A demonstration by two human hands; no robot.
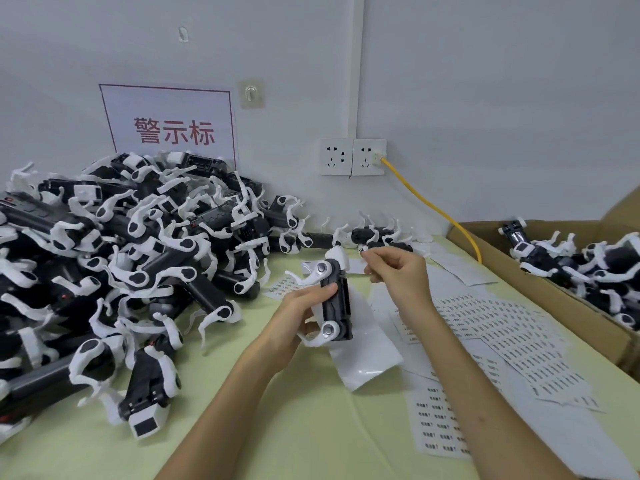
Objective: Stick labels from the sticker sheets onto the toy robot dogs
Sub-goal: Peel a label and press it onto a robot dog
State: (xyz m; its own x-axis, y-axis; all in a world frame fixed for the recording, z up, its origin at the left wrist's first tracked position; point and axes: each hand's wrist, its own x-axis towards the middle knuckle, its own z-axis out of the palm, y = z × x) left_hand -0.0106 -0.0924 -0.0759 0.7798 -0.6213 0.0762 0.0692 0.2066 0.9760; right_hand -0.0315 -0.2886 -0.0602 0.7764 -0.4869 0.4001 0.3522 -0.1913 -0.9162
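Toy robot dogs [121, 271], black-bodied with white legs, are lying heaped in a tangled pile across the left side of the pale green table [277, 427], reaching back to the wall. Above the pile, a sign [169, 126] with red characters is hanging on the wall.

Toward the middle, the left hand [298, 313] is gripping a single dog [334, 303] above the table. Its thumb is pressing on the black body and its fingers are wrapping behind. The dog is standing roughly on end, white legs pointing left.

Just right of it, the right hand [398, 271] is hovering near the dog's upper end. Thumb and forefinger are pinching what looks like a small white label [363, 250], and the other fingers are curling loosely.

Behind the hands, a yellow cable [433, 206] is running from a double wall socket [351, 156] down to the right.

Beneath and right of the right forearm, sticker sheets [502, 327] are lying overlapped on the table, printed with rows of small labels. A blank sheet [367, 355] is curling below the held dog.

At the far right, a cardboard box [588, 329] is holding more dogs [571, 265].
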